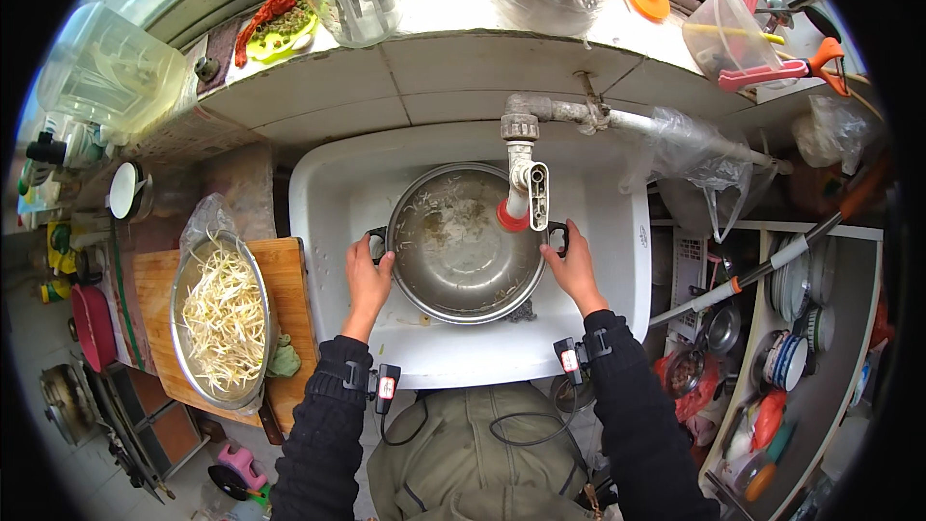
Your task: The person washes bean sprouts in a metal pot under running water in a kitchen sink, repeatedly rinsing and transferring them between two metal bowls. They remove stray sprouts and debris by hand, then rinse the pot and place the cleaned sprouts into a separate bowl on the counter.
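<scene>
A wide stainless steel pot with two black side handles sits in the white sink, below the tap. Bits of bean sprout and some water show inside it. My left hand grips the handle on its left. On the opposite side, my right hand has hold of the other handle. The tap's lever and red-rimmed spout hang over the pot's upper right edge. Left of the sink, a metal bowl heaped with bean sprouts rests on a wooden cutting board.
A knife handle and a green cloth lie by the bowl. Glass jar and plastic tubs line the ledge behind the sink. To the right, plastic bags hang from the pipe above a dish shelf.
</scene>
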`<state>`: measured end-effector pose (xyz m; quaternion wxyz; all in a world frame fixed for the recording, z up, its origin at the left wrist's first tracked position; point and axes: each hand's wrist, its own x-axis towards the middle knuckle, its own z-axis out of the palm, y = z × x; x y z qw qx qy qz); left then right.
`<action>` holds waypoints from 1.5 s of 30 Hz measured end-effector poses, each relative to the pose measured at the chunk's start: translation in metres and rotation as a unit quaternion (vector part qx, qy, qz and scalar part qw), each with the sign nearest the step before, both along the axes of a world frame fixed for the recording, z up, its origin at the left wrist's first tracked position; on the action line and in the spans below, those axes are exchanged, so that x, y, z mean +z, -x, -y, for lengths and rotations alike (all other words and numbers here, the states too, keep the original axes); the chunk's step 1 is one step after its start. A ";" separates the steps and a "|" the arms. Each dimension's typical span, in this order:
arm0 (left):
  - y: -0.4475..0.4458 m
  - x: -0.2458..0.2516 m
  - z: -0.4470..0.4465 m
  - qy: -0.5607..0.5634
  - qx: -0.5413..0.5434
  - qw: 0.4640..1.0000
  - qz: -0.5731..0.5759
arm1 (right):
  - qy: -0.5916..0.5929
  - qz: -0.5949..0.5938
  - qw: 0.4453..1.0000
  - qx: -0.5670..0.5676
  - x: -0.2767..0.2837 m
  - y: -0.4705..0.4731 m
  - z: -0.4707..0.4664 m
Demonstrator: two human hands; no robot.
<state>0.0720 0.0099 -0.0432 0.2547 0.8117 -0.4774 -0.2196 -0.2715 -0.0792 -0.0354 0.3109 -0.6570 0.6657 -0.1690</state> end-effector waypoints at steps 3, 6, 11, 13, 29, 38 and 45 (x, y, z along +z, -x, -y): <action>-0.016 -0.022 0.009 -0.068 0.031 0.996 -0.048 | -0.121 0.093 0.987 -0.055 -0.018 0.001 0.010; -0.017 -0.027 0.013 -0.025 -0.010 0.999 -0.037 | -0.142 0.095 0.985 -0.038 -0.022 0.002 0.011; -0.009 -0.014 0.019 -0.077 0.179 0.953 -0.230 | -0.191 0.182 0.961 -0.083 -0.025 0.011 0.013; -0.012 -0.008 0.022 -0.124 0.178 0.950 -0.224 | -0.224 0.332 0.894 -0.201 -0.030 0.016 0.011; 0.008 0.027 0.001 -0.257 -0.079 0.950 -0.158 | -0.303 -0.161 0.923 0.171 0.015 0.041 -0.026; 0.063 0.081 -0.010 -0.233 0.044 0.938 -0.254 | -0.141 0.065 0.987 -0.044 0.064 0.087 -0.038; 0.086 0.108 -0.014 -0.186 0.058 0.953 -0.232 | -0.169 0.180 0.962 -0.114 0.053 0.098 -0.060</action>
